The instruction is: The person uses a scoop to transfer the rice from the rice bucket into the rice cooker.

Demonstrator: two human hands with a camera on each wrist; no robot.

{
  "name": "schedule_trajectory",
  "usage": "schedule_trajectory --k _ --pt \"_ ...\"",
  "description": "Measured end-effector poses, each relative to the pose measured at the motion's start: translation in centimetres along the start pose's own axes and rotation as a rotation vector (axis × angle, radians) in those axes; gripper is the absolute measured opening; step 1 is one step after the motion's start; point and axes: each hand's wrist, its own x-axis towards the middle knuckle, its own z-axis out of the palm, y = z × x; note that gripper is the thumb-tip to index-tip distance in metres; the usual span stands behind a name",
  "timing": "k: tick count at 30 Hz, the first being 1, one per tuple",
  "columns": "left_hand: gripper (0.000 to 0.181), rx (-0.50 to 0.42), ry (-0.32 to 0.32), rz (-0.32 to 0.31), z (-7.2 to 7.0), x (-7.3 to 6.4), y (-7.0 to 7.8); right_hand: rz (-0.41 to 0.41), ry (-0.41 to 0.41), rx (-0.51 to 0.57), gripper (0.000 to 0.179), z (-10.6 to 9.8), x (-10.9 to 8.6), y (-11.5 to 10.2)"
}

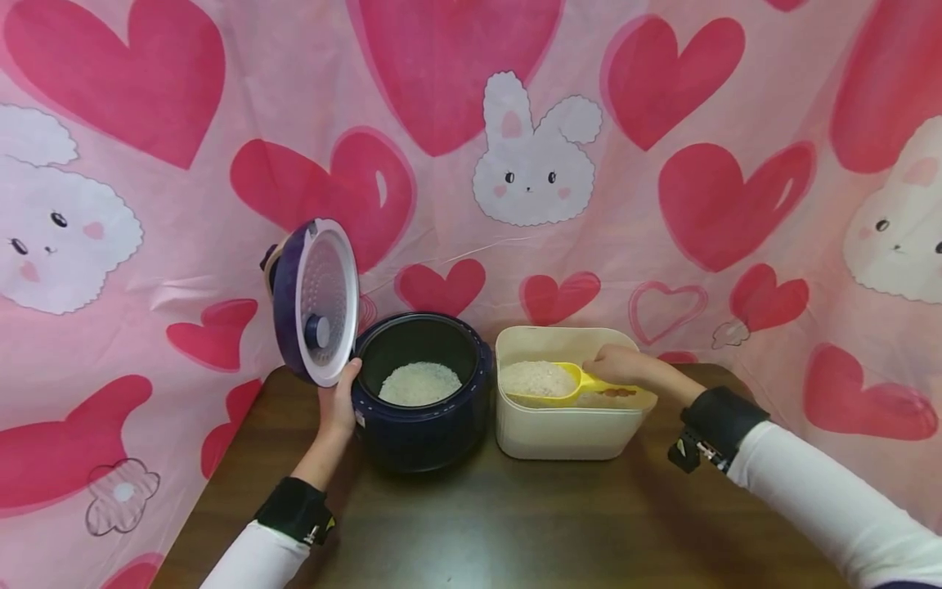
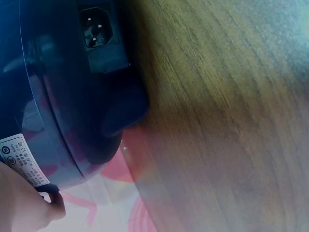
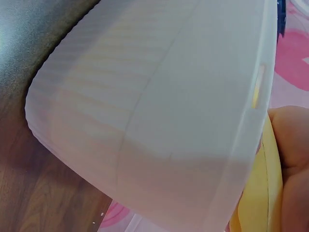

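In the head view, my right hand (image 1: 618, 364) grips the handle of a yellow scoop (image 1: 567, 399). The scoop sits inside a cream rice bin (image 1: 559, 429), down among the white rice (image 1: 533, 376). At the bin's left stands a dark blue rice cooker (image 1: 423, 438), with rice (image 1: 419, 384) on the floor of its pot. Its lid (image 1: 324, 286) is tipped up on the left side. My left hand (image 1: 338, 405) holds the cooker's left edge, thumb up by the bottom of the lid. The left wrist view has that hand (image 2: 24, 203) beside the label (image 2: 21, 159).
Cooker and bin stand side by side toward the back of a brown wooden table (image 1: 456, 523). A pink curtain (image 1: 441, 204) with hearts and rabbits hangs right behind them. A power socket (image 2: 96, 29) shows on the cooker's side in the left wrist view.
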Motion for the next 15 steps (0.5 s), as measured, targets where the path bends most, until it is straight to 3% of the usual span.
schedule_trajectory --k 15 --pt "0.054 0.025 -0.03 0.014 -0.2 0.1 0.1 0.035 0.042 0.125 0.045 -1.6 -2.3 1.2"
